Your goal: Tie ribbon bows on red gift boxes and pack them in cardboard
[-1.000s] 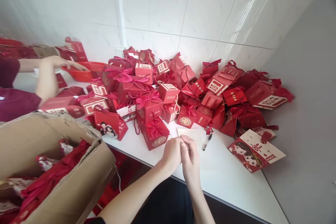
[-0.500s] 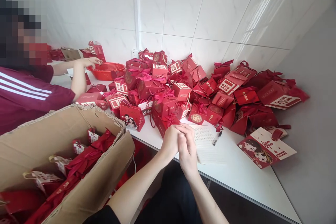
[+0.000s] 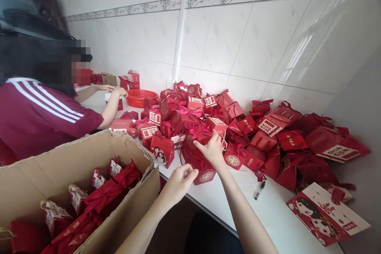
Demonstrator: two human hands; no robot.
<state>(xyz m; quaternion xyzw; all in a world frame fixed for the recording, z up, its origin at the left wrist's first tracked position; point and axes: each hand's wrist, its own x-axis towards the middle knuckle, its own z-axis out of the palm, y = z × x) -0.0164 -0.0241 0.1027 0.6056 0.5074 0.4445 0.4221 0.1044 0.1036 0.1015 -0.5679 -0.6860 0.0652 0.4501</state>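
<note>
My right hand [image 3: 212, 150] reaches over the front of a heap of red gift boxes [image 3: 178, 119], its thumb and fingers apart with nothing between them. Below it, at the table's front edge, my left hand [image 3: 179, 184] is loosely closed, and nothing shows in its fingers. Nearest to both hands is a red box with a gold round emblem [image 3: 206, 176] and dark red ribbon. A small box with a cartoon couple [image 3: 161, 151] stands to the left of them.
An open cardboard carton [image 3: 131, 147] with several red boxes inside stands at my left. Written paper [image 3: 245, 181], a pen [image 3: 259, 190] and a flat cartoon-printed bag [image 3: 326, 214] lie on the white table [image 3: 274, 210]. A co-worker [image 3: 53, 115] reaches beside a red plastic basket [image 3: 142, 98].
My hands were clasped together; now they are apart, the right one stretched forward toward the boxes. The view has tilted up and turned left, so more wall shows.
</note>
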